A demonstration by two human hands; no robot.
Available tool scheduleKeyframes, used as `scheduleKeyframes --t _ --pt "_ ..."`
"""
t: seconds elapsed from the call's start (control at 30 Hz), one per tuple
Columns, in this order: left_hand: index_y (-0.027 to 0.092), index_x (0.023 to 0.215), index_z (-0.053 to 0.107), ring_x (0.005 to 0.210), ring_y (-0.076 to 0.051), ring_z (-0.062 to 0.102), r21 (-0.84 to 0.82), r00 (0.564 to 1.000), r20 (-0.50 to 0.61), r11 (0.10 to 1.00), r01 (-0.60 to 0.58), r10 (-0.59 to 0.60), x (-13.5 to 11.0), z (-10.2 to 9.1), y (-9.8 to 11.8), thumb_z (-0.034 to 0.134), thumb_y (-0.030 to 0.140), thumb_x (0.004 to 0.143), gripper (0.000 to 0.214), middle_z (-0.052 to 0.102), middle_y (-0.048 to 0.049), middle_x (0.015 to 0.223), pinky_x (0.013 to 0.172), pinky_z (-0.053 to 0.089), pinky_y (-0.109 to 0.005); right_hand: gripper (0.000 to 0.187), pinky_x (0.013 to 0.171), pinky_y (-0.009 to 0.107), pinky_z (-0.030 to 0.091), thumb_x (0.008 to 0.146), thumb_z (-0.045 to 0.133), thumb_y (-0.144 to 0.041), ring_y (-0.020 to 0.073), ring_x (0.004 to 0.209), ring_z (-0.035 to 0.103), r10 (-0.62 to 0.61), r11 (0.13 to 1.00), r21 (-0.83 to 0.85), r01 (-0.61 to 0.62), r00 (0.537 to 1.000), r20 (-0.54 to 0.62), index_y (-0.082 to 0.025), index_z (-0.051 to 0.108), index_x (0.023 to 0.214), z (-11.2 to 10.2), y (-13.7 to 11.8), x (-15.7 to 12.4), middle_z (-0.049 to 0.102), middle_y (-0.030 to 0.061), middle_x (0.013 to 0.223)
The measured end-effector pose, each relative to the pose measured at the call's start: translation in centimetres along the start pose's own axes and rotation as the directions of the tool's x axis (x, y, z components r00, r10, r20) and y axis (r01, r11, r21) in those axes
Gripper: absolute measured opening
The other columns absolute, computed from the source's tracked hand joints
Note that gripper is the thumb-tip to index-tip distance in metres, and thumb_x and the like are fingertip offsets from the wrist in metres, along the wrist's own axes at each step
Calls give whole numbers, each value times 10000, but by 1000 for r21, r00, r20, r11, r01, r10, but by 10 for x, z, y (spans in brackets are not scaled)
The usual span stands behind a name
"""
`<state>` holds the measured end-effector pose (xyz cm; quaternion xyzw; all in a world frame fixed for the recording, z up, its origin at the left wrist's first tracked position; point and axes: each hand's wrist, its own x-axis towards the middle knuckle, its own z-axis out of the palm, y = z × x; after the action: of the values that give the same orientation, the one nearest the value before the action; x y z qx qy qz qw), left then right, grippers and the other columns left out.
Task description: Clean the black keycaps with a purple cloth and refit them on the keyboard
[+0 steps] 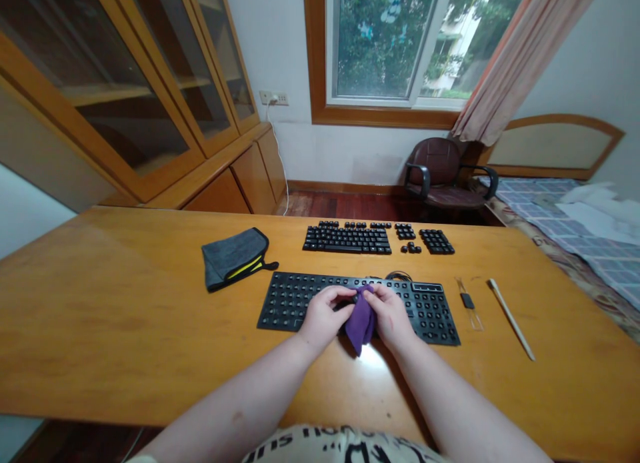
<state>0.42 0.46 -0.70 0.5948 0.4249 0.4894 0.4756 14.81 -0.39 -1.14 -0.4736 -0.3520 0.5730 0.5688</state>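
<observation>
Purple cloth [360, 322] held at lower centre of the frame, gathered at the top and hanging to a point over the near edge of the keyboard base [285, 303]. Pinched from both sides: fingers of the left hand [325, 314] clamped on its upper left, fingers of the right hand [393, 314] clamped on its upper right. Inside of the fold hidden from view. Keyboard base flat on the wooden bench [125, 303], stripped of keycaps, with a coiled black cable [399, 276] at its far edge. Just above centre of the frame, loose black keycaps [347, 240] laid out in keyboard order. At centre left, folded grey cloth [235, 255] with dark trim and a yellow inside. At centre right, wire tool [467, 301] with a black grip, just beside the base; farther right, slim pale stick [511, 321] lying aslant. Toward upper right, brown armchair [437, 170] beyond the bench.
</observation>
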Motion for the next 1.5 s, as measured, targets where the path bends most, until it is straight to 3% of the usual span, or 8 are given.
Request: scheduleKeyframes --t 0.37,0.53,0.7,0.9,1.03,1.13,1.23,1.5 --pt "187 918 674 879 -163 574 -57 997 65 998 32 -28 5 -5 7 614 166 699 228 565 -67 929 816 493 -323 156 614 269 408 614 709 -285 144 611 538 -30 993 -111 31 999 15 -174 638 697 1 -2 -4 629 0 656" --pt "157 793 675 825 -168 595 -58 997 17 995 75 -74 6 -2 5 681 185 630 166 597 -61 874 781 507 -326 152 603 265 407 640 689 -303 144 607 538 -33 989 -140 40 998 50 -172 644 703 2 -2 -5 633 4 657" --pt "142 908 639 820 -166 619 -70 990 -37 989 130 -133 5 -6 10 633 215 680 239 650 -74 891 788 504 -316 189 611 275 421 639 690 -329 155 613 554 -44 993 -113 47 998 34 -172 641 731 3 0 -5 642 12 671" --pt "139 899 633 833 -178 616 181 973 -224 983 -9 50 15 -59 44 579 288 726 234 640 -79 932 809 493 -321 235 616 287 439 634 691 -375 178 632 573 -32 990 -134 35 999 21 -176 639 748 2 3 -5 649 22 688" --pt "165 845 662 864 -189 586 557 960 -206 829 -46 191 34 -114 47 576 315 719 214 626 -61 952 817 473 -311 244 624 291 441 629 696 -375 181 645 571 -27 990 -134 30 999 20 -173 630 748 2 3 -5 648 30 707" --pt "183 876 675 912 -212 577 690 994 -55 723 -29 93 43 -151 30 560 328 724 240 649 -63 949 862 437 -331 223 607 281 430 623 705 -355 171 627 562 -16 992 -122 18 1000 18 -177 627 732 3 2 -5 639 18 687" --pt "182 954 669 969 -237 566 708 999 -49 706 32 5 44 -173 8 539 370 738 315 654 -82 1009 900 401 -353 217 599 275 424 616 712 -351 166 617 562 -5 993 -119 8 1000 21 -177 630 715 5 -2 -6 638 10 672" --pt "140 1084 613 1080 -240 528 594 987 -1 794 131 -162 39 -179 -14 480 467 757 481 601 -98 1143 981 326 -350 250 605 299 439 604 716 -383 191 623 580 15 990 -138 -12 1000 21 -179 630 722 7 -6 -8 647 26 671"
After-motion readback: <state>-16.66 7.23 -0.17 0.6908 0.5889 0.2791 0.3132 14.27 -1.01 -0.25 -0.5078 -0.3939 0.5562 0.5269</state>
